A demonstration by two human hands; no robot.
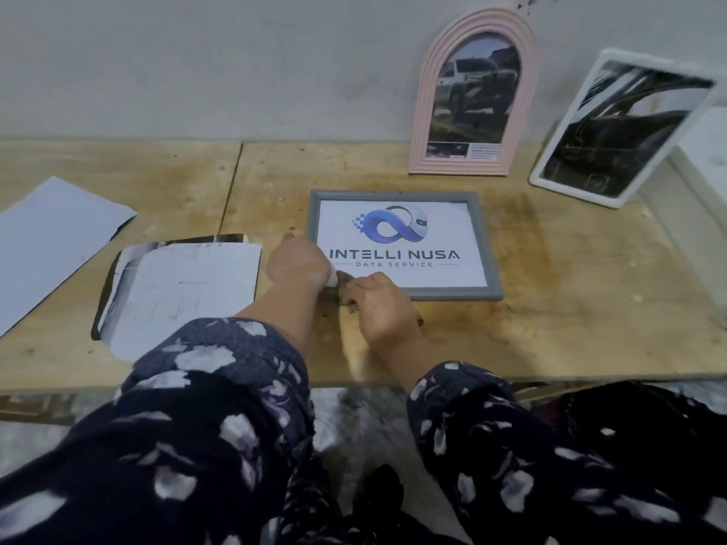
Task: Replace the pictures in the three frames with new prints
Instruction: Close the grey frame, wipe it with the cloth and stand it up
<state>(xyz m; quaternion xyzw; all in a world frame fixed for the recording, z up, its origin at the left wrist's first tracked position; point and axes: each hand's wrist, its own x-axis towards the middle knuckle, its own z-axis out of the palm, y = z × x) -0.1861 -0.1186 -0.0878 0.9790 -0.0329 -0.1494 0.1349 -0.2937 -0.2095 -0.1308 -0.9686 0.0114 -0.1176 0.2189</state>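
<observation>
Both hands at near-left corner of grey frame (405, 245) flat mid-table: left hand (299, 265) pinching white print corner, right hand (377, 304) fingers curled on frame edge.

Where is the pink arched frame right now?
In the head view, the pink arched frame stands upright against the wall at the back right of the table, behind the grey frame and left of the leaning white frame.
</observation>
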